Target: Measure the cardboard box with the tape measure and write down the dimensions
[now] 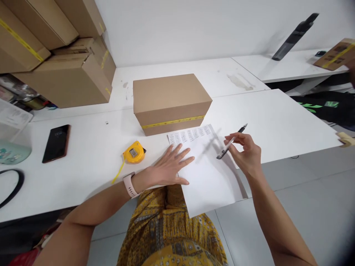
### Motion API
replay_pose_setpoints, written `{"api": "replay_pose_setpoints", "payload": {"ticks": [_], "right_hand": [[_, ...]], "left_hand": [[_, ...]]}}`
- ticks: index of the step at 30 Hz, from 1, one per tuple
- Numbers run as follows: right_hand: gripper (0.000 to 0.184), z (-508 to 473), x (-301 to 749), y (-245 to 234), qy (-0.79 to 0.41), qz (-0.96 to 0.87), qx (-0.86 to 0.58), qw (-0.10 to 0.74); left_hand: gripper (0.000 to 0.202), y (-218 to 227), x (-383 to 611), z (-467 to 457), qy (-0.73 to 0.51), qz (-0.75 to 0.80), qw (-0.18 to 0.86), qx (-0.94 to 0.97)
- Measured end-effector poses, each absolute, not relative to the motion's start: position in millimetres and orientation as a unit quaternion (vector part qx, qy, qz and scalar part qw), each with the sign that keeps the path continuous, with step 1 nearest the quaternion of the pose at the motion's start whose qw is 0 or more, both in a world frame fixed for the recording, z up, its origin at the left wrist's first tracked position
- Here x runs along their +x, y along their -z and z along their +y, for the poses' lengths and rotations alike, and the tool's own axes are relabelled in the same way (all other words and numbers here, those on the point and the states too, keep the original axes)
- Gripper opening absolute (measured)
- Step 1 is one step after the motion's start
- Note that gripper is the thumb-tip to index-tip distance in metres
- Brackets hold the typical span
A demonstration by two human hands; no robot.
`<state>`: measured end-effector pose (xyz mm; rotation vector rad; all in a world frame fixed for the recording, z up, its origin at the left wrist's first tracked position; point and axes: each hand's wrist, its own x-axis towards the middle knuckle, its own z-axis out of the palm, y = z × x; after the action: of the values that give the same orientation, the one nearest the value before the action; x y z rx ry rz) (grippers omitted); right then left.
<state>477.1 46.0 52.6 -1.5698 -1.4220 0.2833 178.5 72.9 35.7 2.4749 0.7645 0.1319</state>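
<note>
My left hand (174, 164) lies flat with fingers spread on the left side of a white sheet of paper (210, 188). Rows of small handwriting run along the sheet's top, and its lower part hangs past the table edge. In my right hand (245, 153) is a pen (229, 146), pinched between thumb and fingers and held slantwise over the right side of the paper. Behind the sheet stands a closed cardboard box (172, 96) with a yellow measuring-tape-like strip along its front. A yellow tape measure (134, 152) rests left of my left hand, a short length of its blade pulled out.
A phone (57, 143) lies on the white table (91, 162) at left, near a pale green container (13, 152). Cardboard boxes (74, 77) are stacked at the back left. At the far right are a dark bottle (294, 37) and a smaller taped box (337, 54).
</note>
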Motion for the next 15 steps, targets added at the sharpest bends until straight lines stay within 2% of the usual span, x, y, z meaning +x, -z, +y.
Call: {"api": "replay_pose_setpoints", "payload": {"ticks": [2, 4, 6, 9, 12, 15], "right_hand": [[0.022, 43.6, 469.1, -56.7, -0.087, -0.565, -0.659, 0.488], [0.031, 43.7, 457.2, -59.5, -0.112, -0.543, -0.659, 0.507], [0.041, 47.9, 443.5, -61.1, -0.222, -0.543, -0.621, 0.520], [0.054, 64.6, 425.2, -59.0, -0.435, -0.533, -0.520, 0.507], [0.048, 88.7, 413.6, -48.6, -0.512, -0.490, -0.494, 0.503], [0.038, 107.9, 408.1, -34.7, -0.472, -0.483, -0.538, 0.505]], "left_hand": [[0.084, -35.3, 165.6, 75.2, -0.062, 0.291, 0.276, 0.914], [0.082, -38.8, 158.1, 75.0, -0.069, 0.301, 0.267, 0.913], [0.081, -46.7, 160.0, 73.6, -0.057, 0.305, 0.228, 0.923], [0.061, -62.3, 179.3, 72.7, -0.016, 0.308, 0.133, 0.942], [0.043, -71.7, 205.2, 74.6, 0.017, 0.323, 0.074, 0.943], [0.043, -70.1, 221.9, 77.5, 0.041, 0.346, 0.066, 0.935]]}}
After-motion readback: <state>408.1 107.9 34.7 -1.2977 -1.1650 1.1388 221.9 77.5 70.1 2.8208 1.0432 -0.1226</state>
